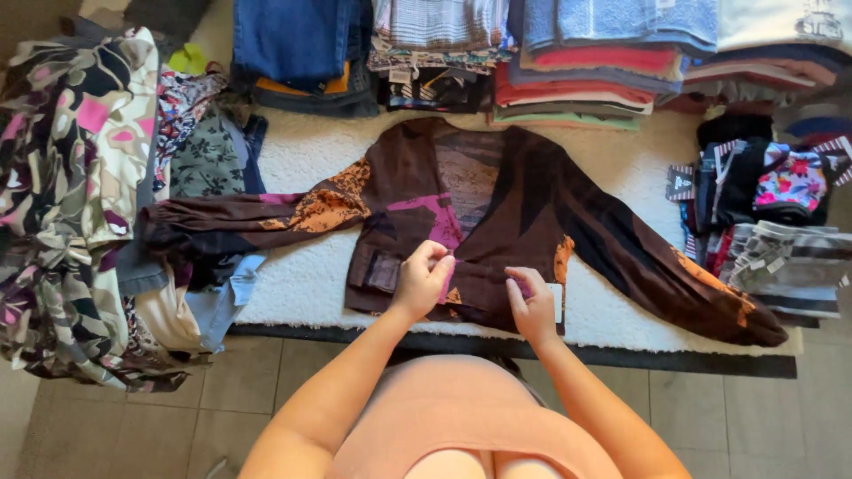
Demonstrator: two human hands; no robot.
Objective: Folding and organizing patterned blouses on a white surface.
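Lying flat on a white, nubbly textured mat point(293, 284), a dark brown long-sleeved blouse point(497, 204) with orange and magenta patches is spread face up, sleeves stretched out to either side, its hem toward the person. It looks thin, soft and light, a drapey woven fabric that would slump and slide rather than hold a crease, so it is best taken by pinching the edges of the front opening or the hem, with both hands to keep it even. The left hand point(422, 279) is curled nearly closed, fingertips pinching the magenta-lined front edge near the hem; the right hand point(532, 306) is likewise closed in a pinch on the facing edge, beside a small pale tag, though exactly how much cloth it grips is hard to tell from this angle. To the person's left slumps a loose heap of floral-print garments point(71, 204), crumpled and soft. Beyond the blouse stand neat stacks: folded blue jeans point(297, 40), stiffer and heavier-looking, and a pile of folded towels and tops point(603, 62) in blue, red and green. On the right sit smaller folded striped and flowered pieces point(772, 213). Grey floor tiles point(257, 381) show beneath.
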